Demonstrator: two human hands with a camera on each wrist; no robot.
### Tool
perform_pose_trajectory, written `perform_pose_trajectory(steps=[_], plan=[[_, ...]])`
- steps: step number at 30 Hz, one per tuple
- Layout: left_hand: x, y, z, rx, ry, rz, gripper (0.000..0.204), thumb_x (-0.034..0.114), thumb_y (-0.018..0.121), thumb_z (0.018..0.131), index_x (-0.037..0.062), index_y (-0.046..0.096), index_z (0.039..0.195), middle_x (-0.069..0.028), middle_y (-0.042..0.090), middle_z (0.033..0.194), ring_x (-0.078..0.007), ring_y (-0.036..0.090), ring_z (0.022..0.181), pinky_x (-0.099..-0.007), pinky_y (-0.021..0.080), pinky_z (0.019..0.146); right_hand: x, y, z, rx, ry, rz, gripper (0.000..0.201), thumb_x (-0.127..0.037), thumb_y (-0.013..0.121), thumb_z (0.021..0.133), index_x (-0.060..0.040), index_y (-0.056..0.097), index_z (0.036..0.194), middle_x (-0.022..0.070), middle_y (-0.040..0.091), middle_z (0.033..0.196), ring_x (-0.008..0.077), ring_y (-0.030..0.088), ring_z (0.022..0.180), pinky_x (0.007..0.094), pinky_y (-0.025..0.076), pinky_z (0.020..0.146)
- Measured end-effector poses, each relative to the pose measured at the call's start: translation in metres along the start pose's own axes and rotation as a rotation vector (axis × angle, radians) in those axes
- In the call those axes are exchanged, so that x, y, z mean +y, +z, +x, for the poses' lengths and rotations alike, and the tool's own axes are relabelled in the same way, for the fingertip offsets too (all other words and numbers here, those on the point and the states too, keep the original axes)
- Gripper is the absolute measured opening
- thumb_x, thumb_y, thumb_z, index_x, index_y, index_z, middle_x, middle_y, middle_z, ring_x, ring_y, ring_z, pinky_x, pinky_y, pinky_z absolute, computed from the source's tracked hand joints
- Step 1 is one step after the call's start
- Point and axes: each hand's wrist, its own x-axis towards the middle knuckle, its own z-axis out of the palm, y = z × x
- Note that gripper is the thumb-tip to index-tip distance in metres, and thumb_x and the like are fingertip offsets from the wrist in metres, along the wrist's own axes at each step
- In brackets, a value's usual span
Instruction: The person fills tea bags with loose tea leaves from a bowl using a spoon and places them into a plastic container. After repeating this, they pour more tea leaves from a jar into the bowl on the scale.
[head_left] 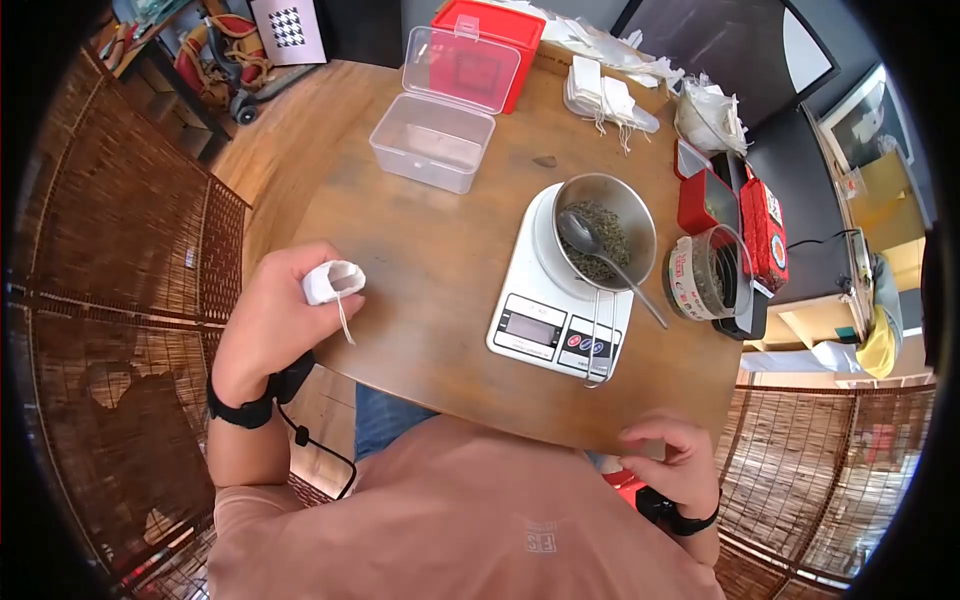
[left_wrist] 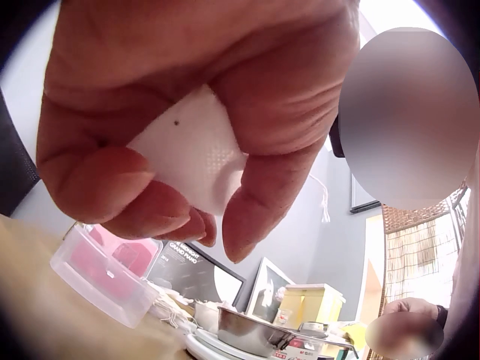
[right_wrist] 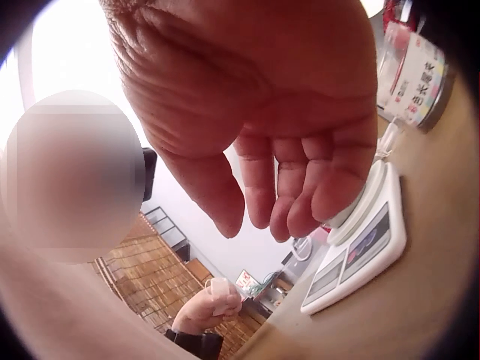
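At the table's left edge my left hand (head_left: 280, 318) grips a small white drawstring tea bag (head_left: 318, 286). Its mouth gapes upward, and a string hangs down from it. In the left wrist view, thumb and fingers curl round the white mesh bag (left_wrist: 196, 154). My right hand (head_left: 682, 464) is over the front right edge, fingers loosely bent and holding nothing; the right wrist view shows its bare palm (right_wrist: 262, 82). Between the hands stands a white kitchen scale (head_left: 512, 290) bearing a steel pan (head_left: 598, 187). Dried green leaves (head_left: 612, 228) and a metal spoon (head_left: 578, 230) are inside the pan.
Behind the left hand stands a clear plastic box (head_left: 425, 168), lid raised, with a red box (head_left: 525, 50) behind it. White bags (head_left: 605, 98) lie at the back. A labelled jar (head_left: 688, 285), red tin (head_left: 700, 205) and red packet (head_left: 768, 235) line the right side.
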Motion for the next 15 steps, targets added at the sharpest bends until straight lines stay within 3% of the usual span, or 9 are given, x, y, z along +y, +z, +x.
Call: perform_pose_trajectory(steps=[1, 8, 10, 15], plan=[[-0.001, -0.005, 0.001, -0.012, 0.011, 0.034, 0.014, 0.006, 0.070, 0.071, 0.0021, 0.060, 0.079, -0.0057, 0.058, 0.069, -0.0134, 0.054, 0.064, -0.0275, 0.044, 0.059, -0.011, 0.009, 0.004, 0.001, 0.056, 0.023, 0.026, 0.001, 0.073, 0.070, -0.0002, 0.066, 0.095, 0.0077, 0.063, 0.084, 0.0166, 0.059, 0.080, 0.0285, 0.048, 0.070], [-0.033, -0.031, 0.005, -0.016, 0.108, -0.047, 0.017, 0.004, 0.071, 0.068, 0.0015, 0.059, 0.079, -0.0050, 0.057, 0.070, -0.0131, 0.054, 0.064, -0.0264, 0.043, 0.059, -0.045, 0.065, 0.053, -0.142, 0.011, -0.278, 0.024, -0.002, 0.071, 0.072, -0.0007, 0.065, 0.095, 0.0108, 0.063, 0.089, 0.0248, 0.061, 0.082, 0.0308, 0.048, 0.070], [-0.044, -0.036, 0.002, -0.020, 0.095, -0.100, 0.017, 0.004, 0.071, 0.068, 0.0015, 0.058, 0.078, -0.0040, 0.056, 0.070, -0.0118, 0.053, 0.064, -0.0256, 0.042, 0.059, -0.043, 0.085, 0.067, -0.046, -0.171, -0.401, 0.028, -0.003, 0.069, 0.071, -0.0012, 0.063, 0.098, 0.0129, 0.062, 0.097, 0.0285, 0.060, 0.084, 0.0334, 0.049, 0.071], [-0.069, -0.046, -0.005, 0.000, 0.049, -0.222, 0.018, 0.003, 0.072, 0.068, 0.0019, 0.056, 0.077, -0.0014, 0.054, 0.070, -0.0086, 0.050, 0.065, -0.0237, 0.040, 0.058, -0.045, 0.114, 0.087, -0.086, -0.285, -0.656, 0.028, -0.002, 0.065, 0.072, -0.0012, 0.061, 0.100, 0.0159, 0.057, 0.114, 0.0298, 0.059, 0.088, 0.0366, 0.050, 0.073]])
